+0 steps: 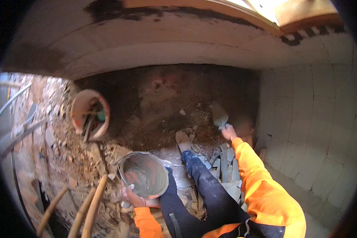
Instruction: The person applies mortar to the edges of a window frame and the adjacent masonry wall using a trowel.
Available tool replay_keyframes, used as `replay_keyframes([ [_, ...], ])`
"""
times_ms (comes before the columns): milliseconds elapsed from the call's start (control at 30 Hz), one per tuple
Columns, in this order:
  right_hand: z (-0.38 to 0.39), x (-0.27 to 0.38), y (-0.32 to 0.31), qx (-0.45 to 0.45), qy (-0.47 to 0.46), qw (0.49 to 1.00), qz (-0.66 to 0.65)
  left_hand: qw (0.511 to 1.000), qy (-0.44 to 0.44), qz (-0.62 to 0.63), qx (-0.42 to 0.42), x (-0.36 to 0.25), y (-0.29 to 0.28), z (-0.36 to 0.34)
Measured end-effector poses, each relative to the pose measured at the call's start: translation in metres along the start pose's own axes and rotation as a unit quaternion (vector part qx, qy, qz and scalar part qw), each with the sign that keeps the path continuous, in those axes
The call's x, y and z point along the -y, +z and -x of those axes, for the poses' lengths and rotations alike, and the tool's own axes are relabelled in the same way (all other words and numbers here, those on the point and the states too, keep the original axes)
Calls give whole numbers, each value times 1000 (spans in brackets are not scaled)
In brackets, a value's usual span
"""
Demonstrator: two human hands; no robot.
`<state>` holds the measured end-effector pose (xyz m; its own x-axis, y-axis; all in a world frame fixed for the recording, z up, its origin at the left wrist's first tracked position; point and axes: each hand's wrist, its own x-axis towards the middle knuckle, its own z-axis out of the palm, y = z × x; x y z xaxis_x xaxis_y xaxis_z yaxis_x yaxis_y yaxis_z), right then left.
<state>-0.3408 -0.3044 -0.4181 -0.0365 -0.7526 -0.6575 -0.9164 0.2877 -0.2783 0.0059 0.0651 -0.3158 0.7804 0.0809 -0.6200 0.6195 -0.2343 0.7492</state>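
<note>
My left hand (133,196) is closed on the near rim of a bucket (125,166) coated inside with grey mortar. The bucket rests by my left leg, its mouth facing up toward me. Out to the right, my right hand (228,132) grips the handle of a trowel (219,115). The trowel's blade is held out ahead of my feet, over the dark ground, and looks blurred. Both my sleeves are orange.
At the left stands a second bucket (78,107) with tools inside. Broken tile and wood pieces (225,160) lie beside my right leg, and rubble (67,154) spreads leftward. Wooden poles (94,206) rise at lower left. A block wall (309,119) closes off the right.
</note>
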Motion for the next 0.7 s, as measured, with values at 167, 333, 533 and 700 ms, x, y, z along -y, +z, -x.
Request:
replay_keyframes([
  [167, -90, -101, 66, 25, 179, 961, -210, 989, 51, -57, 127, 64, 69, -71],
  [333, -231, -215, 79, -273, 27, 955, 110, 979, 110, -113, 127, 92, 207, -129],
  [533, -331, -242, 10, -405, 63, 910, 57, 880, 291, -274, 258, 100, 350, -170],
  [700, -320, -189, 42, -407, -74, 895, 167, 790, 444, -303, 294, 114, 461, -111],
])
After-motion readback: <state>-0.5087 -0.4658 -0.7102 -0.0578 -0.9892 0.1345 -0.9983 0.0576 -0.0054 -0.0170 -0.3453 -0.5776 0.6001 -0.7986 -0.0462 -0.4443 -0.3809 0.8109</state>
